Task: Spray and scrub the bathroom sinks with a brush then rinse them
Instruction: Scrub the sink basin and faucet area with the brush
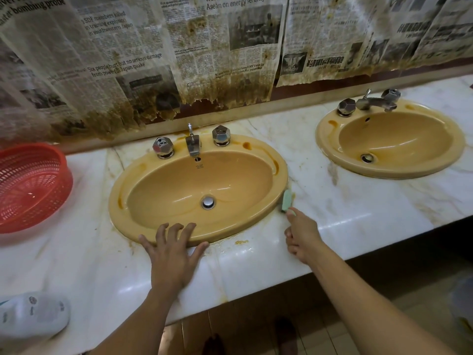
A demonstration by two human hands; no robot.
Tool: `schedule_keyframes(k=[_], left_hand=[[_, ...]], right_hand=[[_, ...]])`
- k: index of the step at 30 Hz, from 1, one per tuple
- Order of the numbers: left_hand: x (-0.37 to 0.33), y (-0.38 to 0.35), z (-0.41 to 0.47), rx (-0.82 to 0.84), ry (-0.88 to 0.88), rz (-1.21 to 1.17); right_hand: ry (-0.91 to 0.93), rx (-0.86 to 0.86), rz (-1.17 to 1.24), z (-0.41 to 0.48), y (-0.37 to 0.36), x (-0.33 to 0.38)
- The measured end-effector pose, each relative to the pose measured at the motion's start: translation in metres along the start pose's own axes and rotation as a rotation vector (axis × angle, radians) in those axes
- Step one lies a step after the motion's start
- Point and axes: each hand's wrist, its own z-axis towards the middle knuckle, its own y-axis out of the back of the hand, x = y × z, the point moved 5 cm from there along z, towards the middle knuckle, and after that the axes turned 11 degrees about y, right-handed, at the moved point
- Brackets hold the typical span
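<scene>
Two oval mustard-yellow sinks sit in a white marble counter (358, 208). The near sink (143, 216) is in front of me, the far sink (330, 147) at the right. My left hand (171, 252) lies flat with fingers spread on the near sink's front rim. My right hand (302, 235) grips a small pale green brush (286, 200), whose head presses against the outer right rim of the near sink, where it meets the counter. The brush's handle is hidden in my fist. Both basins look wet and stained.
A red plastic basket (30, 185) stands on the counter at the left. A white bottle-like object (33, 313) lies at the lower left edge. Chrome taps (193, 143) stand behind the near sink, another tap set (368, 102) behind the far one. Stained newspaper covers the wall.
</scene>
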Motion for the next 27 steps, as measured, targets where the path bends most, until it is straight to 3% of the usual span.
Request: schedule_keyframes(k=[5, 12, 21, 24, 27], left_hand=[[0.002, -0.002, 0.000, 0.001, 0.022, -0.019], [-0.011, -0.005, -0.010, -0.020, 0.160, -0.253], [-0.024, -0.011, -0.020, -0.108, 0.213, -0.231], [-0.026, -0.012, -0.021, -0.116, 0.236, -0.226], [-0.027, -0.009, -0.022, -0.148, 0.229, -0.235]], right_hand=[[-0.009, 0.090, -0.022, -0.043, -0.015, -0.041], [0.041, 0.013, -0.062, 0.025, 0.010, 0.018], [0.167, 0.189, -0.379, 0.045, 0.043, 0.022], [0.120, 0.295, -0.369, 0.037, 0.053, 0.013], [0.070, 0.277, -0.318, 0.059, 0.054, 0.026]])
